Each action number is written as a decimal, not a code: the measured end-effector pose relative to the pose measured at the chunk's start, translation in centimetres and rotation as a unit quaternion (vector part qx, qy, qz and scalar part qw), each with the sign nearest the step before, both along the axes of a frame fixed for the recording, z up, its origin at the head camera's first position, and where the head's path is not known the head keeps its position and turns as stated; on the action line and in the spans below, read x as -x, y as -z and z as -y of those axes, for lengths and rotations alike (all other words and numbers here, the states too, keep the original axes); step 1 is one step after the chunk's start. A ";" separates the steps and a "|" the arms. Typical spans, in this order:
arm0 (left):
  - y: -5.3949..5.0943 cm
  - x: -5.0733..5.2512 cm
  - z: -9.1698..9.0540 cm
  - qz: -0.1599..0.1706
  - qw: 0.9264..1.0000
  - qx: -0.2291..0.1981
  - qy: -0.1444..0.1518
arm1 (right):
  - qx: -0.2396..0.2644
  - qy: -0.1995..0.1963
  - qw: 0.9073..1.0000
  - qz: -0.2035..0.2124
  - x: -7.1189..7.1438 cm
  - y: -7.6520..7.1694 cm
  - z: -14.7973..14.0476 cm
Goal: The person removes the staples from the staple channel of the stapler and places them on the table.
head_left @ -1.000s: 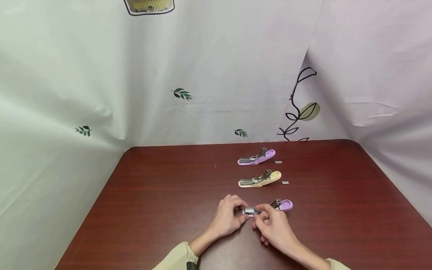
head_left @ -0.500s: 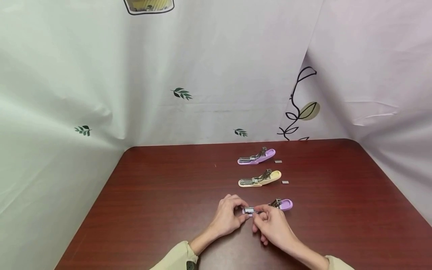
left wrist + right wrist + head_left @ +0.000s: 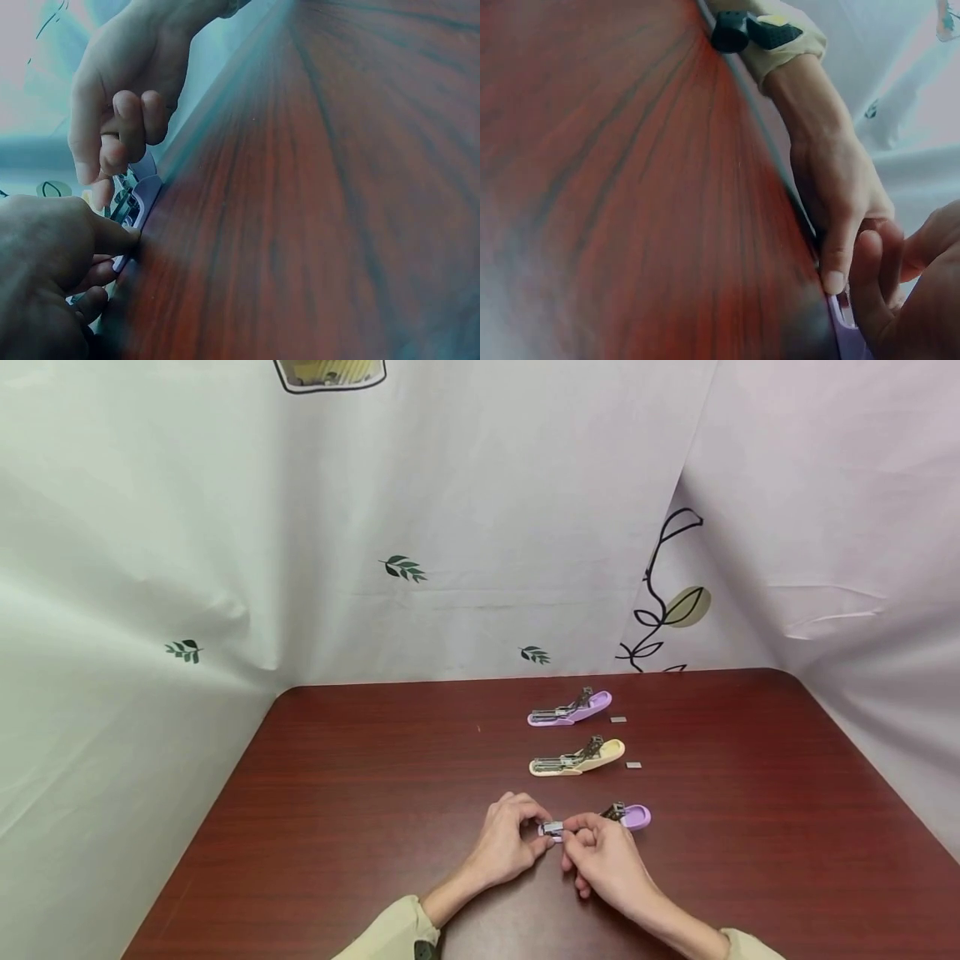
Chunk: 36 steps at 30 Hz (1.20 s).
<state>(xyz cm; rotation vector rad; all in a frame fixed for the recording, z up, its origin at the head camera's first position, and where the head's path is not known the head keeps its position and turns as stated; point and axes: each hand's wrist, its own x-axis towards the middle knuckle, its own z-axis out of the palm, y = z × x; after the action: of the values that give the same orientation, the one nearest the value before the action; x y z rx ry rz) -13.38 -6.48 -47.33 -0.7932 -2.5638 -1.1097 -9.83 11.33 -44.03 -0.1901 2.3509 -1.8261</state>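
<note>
The nearest purple stapler lies opened out on the table, its metal staple channel facing up. My left hand grips its left end between thumb and fingers. My right hand pinches a small silver staple strip at that channel; whether the strip sits inside the channel or just above it, I cannot tell. In the left wrist view the left thumb presses the purple side of the stapler, with the right hand over it. Fingers hide most of the stapler in the right wrist view.
Behind lie a yellow stapler and another purple stapler, both opened out. A staple strip lies right of the yellow one, and a second strip right of the far purple one. A pale curtain hangs behind the brown table.
My right fingertips have shifted very slightly left, and the staple strip at the channel now looks a little more tilted. My left hand keeps its place on the stapler.
</note>
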 end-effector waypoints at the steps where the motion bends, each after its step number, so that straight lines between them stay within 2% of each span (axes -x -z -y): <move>1: 0.0 0.0 0.0 0.001 1.000 -0.001 0.002 | -0.014 0.005 1.000 -0.010 0.1 0.0 0.0; 7: 0.0 -0.1 0.0 0.005 1.000 0.001 0.006 | -0.101 0.020 0.993 -0.064 0.6 0.4 0.1; 11: -0.1 0.0 0.1 -0.005 1.000 0.006 0.005 | -0.123 0.007 0.987 -0.103 0.9 0.4 0.2; 15: -0.2 0.0 0.2 -0.007 1.000 0.007 0.008 | -0.137 0.003 0.983 -0.119 1.0 0.4 0.2; 25: -0.3 -0.1 0.2 0.009 1.000 0.008 0.006 | -0.150 -0.006 0.980 -0.131 1.0 0.4 0.1; 33: 0.1 0.0 0.1 -0.017 1.000 0.007 0.008 | -0.136 0.003 0.986 -0.101 0.9 0.2 -0.2; 36: 0.1 0.0 0.1 -0.015 1.000 0.006 0.006 | -0.132 0.008 0.986 -0.101 0.9 -0.1 -0.4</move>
<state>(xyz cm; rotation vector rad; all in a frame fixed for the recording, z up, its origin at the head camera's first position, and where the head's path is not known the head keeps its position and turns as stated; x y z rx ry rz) -13.40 -6.59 -47.41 -0.8233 -2.5468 -1.0771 -10.78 11.75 -43.89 -0.3379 2.7087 -1.5454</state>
